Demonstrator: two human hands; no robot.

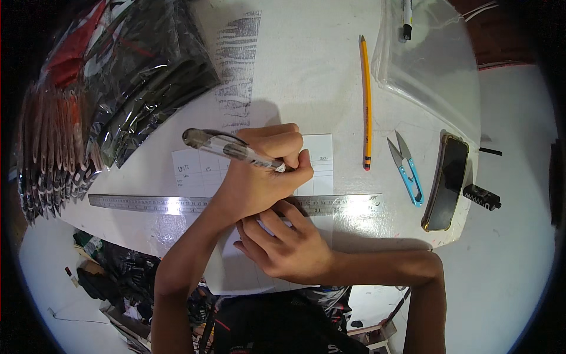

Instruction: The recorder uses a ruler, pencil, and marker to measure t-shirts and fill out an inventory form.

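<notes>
My left hand (265,172) grips a clear-barrelled pen (230,148) with a dark cap end. It rests over a white paper sheet (323,177) that has ruled lines and handwriting. The pen's tip is hidden by the fingers. A long steel ruler (146,203) lies flat across the sheet, passing beneath my left wrist. My right hand (287,248) lies palm down below the ruler, fingers spread, with its upper fingertips on the ruler. More of the lined paper (274,283) shows under and below this hand, reaching the table edge by my body.
On the white table (305,79) lie a yellow pencil (366,101), blue-handled thread snips (410,177) and a phone (446,183). Clear plastic bags (429,84) and a marker (407,20) sit at upper right. Plastic-wrapped garments (146,79) are stacked at left. A black object (482,197) lies beyond the right edge.
</notes>
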